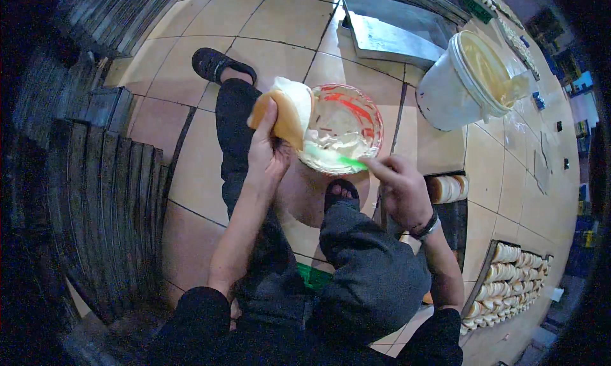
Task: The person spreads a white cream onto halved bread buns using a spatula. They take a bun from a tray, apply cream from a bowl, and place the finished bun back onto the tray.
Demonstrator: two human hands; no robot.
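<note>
A split bread bun point(281, 120) with white cream on its inner face is held up in my left hand point(267, 149), beside the left rim of a red bowl point(378, 122). My right hand point(401, 189) grips the end of a green spatula point(352, 163), whose blurred blade lies over the cream at the bowl's near side. White cream point(351, 144) is heaped low in the bowl, and its walls are smeared with more. The bowl stands on the tiled floor in front of my feet.
A white plastic bucket point(444, 96) with creamy contents stands at the upper right, near a metal box point(391, 39). Dark trays are stacked point(110, 213) on the left. Filled buns lie in a tray point(508, 282) at the lower right, others in a dark tray point(448, 223) by my right wrist.
</note>
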